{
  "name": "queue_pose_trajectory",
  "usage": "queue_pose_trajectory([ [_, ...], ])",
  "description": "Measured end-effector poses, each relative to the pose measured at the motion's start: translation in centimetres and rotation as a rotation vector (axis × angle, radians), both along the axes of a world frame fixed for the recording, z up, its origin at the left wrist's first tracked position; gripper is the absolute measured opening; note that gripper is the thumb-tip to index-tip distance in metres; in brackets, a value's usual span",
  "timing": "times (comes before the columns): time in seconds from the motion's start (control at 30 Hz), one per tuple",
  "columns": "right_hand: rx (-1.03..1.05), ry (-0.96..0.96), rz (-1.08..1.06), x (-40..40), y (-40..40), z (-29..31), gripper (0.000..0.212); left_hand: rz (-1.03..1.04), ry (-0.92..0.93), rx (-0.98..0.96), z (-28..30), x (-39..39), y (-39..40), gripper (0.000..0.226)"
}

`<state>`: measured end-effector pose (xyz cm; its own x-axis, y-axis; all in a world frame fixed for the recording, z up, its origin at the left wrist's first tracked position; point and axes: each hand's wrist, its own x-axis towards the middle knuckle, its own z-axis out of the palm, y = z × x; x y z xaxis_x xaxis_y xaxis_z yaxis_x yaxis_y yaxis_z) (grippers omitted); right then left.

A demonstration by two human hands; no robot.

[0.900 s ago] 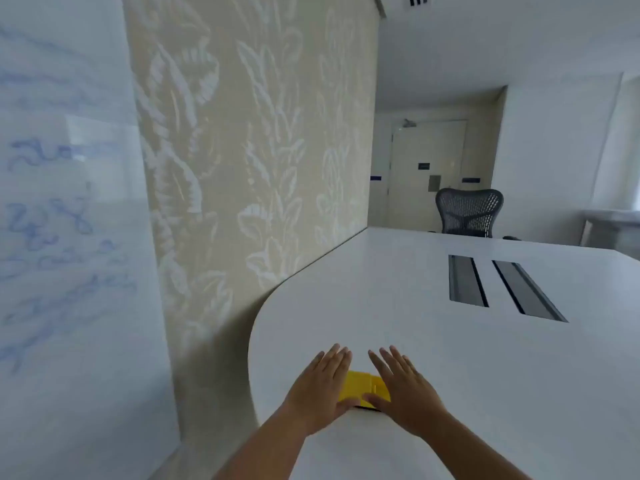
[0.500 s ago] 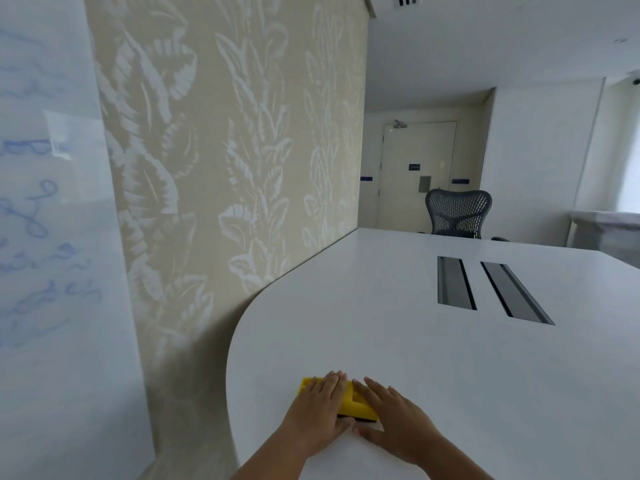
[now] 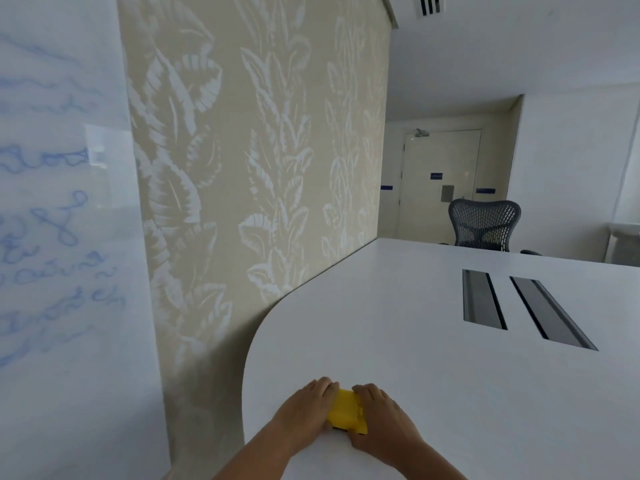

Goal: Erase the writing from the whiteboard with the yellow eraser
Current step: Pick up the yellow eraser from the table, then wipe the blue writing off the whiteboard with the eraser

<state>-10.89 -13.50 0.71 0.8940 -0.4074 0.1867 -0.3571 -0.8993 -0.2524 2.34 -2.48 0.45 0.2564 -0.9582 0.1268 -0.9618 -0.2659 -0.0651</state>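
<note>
Both hands closed in: left hand (image 3: 304,412) and right hand (image 3: 382,419) now clasp small yellow block eraser (image 3: 344,412); likely light, rigid; whiteboard (image 3: 62,237) at 10 o'clock.

A single head-worn camera looks forward and down along the white table (image 3: 433,341) from its rounded near end. The table's near edge lies close under the lens; the mesh chair (image 3: 484,226) stands at the table's far end. The whiteboard (image 3: 62,237) rises close, left of the table.

Bright soft daylight, perhaps from right, slight blur, bowed edges
</note>
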Motion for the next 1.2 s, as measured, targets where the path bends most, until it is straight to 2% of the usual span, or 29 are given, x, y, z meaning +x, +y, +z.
queue_pose_trajectory([
  [0.2, -0.019, -0.068, 0.061, 4.7, 3.0, 0.8, 0.067, 0.067, -0.140, -0.021, 2.4, 2.6, 4.1, 0.066],
  [0.3, -0.063, -0.133, 0.123, 8.4, 5.8, 2.0, 0.067, 0.103, -0.250, -0.122, 3.6, 5.2, 7.7, 0.079],
  [0.4, -0.086, -0.258, 0.234, 12.6, 9.9, 3.6, 0.061, 0.206, -0.344, -0.178, 5.4, 7.8, 12.9, 0.087],
  [0.5, -0.082, -0.358, 0.335, 15.9, 14.2, 5.4, 0.057, 0.291, -0.423, -0.220, 7.5, 9.2, 18.0, 0.084],
  [0.63, -0.076, -0.454, 0.499, 19.3, 19.5, 7.5, 0.066, 0.402, -0.471, -0.247, 9.9, 10.1, 24.7, 0.087],
  [0.83, -0.091, -0.619, 0.818, 22.9, 29.9, 9.1, 0.072, 0.619, -0.562, -0.183, 11.9, 9.4, 36.9, 0.089],
  [1.03, -0.018, -0.772, 1.076, 24.2, 40.6, 10.9, 0.069, 0.713, -0.739, -0.279, 13.0, 6.7, 48.7, 0.082],
  [1.2, 0.053, -0.854, 1.170, 23.1, 46.9, 12.3, 0.067, 0.859, -0.870, -0.302, 14.7, 3.3, 57.4, 0.057],
])
